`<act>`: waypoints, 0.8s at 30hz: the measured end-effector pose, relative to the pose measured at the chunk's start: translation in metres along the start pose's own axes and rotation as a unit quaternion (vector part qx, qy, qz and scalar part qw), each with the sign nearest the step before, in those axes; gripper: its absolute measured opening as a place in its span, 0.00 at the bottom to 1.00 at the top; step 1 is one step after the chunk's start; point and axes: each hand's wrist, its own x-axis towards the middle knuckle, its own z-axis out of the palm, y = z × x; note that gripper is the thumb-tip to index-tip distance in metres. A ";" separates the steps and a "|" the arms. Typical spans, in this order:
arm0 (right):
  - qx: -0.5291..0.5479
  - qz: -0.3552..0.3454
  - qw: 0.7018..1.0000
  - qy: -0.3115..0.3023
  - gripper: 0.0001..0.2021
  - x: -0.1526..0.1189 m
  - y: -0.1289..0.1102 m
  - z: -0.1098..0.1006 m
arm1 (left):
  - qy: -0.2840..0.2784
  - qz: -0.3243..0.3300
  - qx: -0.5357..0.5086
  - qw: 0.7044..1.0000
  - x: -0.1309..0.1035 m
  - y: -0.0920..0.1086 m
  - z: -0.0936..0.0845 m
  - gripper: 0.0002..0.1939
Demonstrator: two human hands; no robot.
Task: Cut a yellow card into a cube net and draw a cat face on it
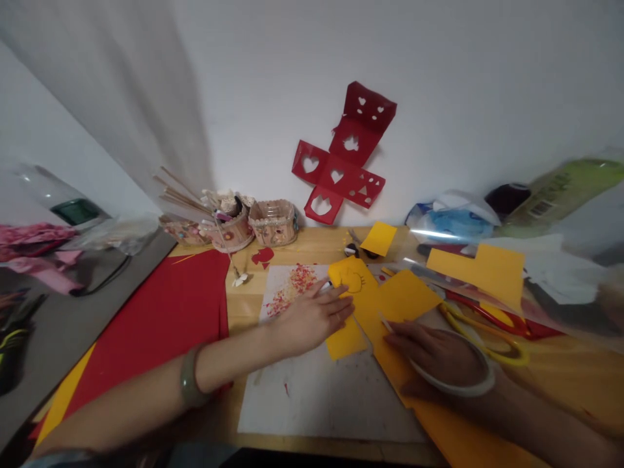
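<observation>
A cross-shaped yellow paper cutout [407,294], with curved pencil-like lines on its upper left flap, lies on a white sheet [336,396]. My left hand [314,318] rests on that flap, fingers stretched out, with a small white object [326,285] beside them that I cannot make out. Over the lower part of the cutout is my right hand [433,351], its fingers closed on a thin white stick [385,321]; the stick's far end is hard to see. A pale ring [458,389] surrounds the right hand near the wrist.
Red paper [166,325] lies left. Decorated baskets [274,224] stand at the back beside small cut scraps [297,283]. A red cutout box net [336,175] hangs on the wall. Yellow-handled scissors [509,354], more yellow paper [492,270] and a green packet [560,195] are at right.
</observation>
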 end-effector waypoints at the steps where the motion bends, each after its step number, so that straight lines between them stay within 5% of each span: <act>1: 0.007 0.005 1.000 -0.006 0.24 0.001 0.004 0.001 | 0.008 -0.009 0.001 1.000 -0.001 0.002 0.003 0.19; 6: 0.071 -0.013 0.997 -0.041 0.34 0.019 0.018 0.001 | 0.046 -0.009 0.041 0.998 -0.001 0.007 0.001 0.17; 11: 0.118 0.023 0.992 -0.040 0.30 0.039 0.023 0.005 | 0.098 0.058 0.072 0.991 -0.008 0.015 -0.011 0.13; 24: 0.114 0.042 0.992 0.026 0.27 0.040 0.008 0.012 | 0.020 -0.011 0.012 1.000 -0.016 0.033 -0.007 0.17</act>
